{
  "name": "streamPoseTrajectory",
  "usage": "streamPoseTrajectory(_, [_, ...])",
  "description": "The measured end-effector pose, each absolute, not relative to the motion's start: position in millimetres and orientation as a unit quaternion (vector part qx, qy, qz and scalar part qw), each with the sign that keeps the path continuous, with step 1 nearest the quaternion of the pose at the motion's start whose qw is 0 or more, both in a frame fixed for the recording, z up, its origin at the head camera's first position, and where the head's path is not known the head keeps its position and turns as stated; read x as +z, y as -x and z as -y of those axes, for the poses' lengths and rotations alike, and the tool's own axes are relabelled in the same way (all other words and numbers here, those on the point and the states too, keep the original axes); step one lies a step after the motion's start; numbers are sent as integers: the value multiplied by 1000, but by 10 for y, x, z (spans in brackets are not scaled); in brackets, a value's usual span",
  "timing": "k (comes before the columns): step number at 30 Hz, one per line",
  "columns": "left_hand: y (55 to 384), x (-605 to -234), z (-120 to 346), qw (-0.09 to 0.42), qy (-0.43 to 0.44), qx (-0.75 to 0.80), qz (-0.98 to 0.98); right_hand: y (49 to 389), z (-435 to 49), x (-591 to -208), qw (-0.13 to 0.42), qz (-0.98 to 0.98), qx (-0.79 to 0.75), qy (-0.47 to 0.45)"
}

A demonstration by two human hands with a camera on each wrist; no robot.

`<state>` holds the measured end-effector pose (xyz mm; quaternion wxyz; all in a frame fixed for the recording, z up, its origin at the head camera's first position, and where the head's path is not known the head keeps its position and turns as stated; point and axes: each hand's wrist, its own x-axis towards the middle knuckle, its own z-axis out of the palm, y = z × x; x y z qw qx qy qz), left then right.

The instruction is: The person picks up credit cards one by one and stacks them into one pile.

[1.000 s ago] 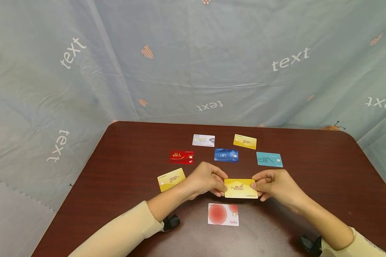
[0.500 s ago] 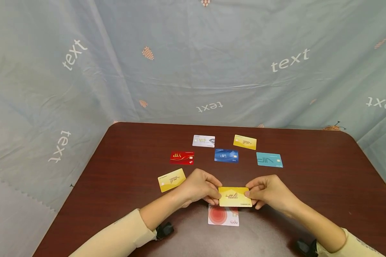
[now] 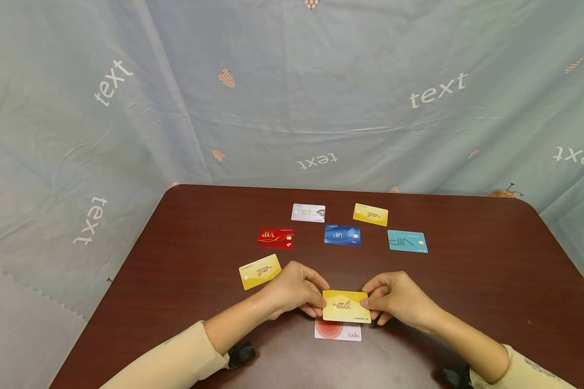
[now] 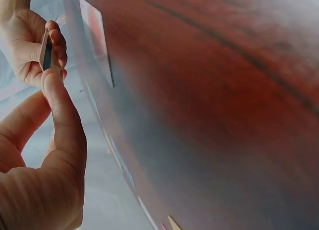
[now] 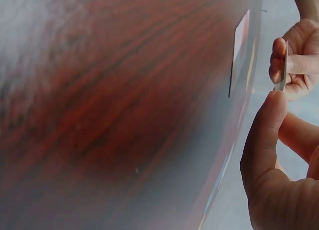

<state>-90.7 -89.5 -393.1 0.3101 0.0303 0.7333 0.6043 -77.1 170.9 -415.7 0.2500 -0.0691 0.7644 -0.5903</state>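
Observation:
Between my two hands is a yellow VIP card (image 3: 346,306), raised over the table with its printed face toward the head camera. My left hand (image 3: 294,290) pinches its left short edge between thumb and fingers. The right short edge is pinched by my right hand (image 3: 398,301) in the same way. Both wrist views show the card nearly edge-on, with a dark stripe (image 4: 48,56) on its underside. Partly covered by it in the head view, a white card with red circles (image 3: 338,330) lies on the table.
Flat on the dark red-brown table (image 3: 199,216) lie a white card (image 3: 308,213), a red card (image 3: 275,238), a blue card (image 3: 342,235), a teal card (image 3: 407,241) and two other yellow cards (image 3: 260,271). A grey-blue curtain (image 3: 272,97) hangs behind.
Both hands have brought the yellow card toward the person and slightly left, so it now overlaps the red-circled card in the head view. The cards on the table have stayed put.

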Motion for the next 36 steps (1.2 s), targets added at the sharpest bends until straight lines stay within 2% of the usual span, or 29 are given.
streamPoseTrajectory(24, [773,-4092,974,314,-39,580,-751,709,-1547,-4253,274,-794,-535,91])
streamPoseTrajectory(36, [756,-4096,965,315,-44,574,-754,693,-1519,-4250,260,-818,-500,112])
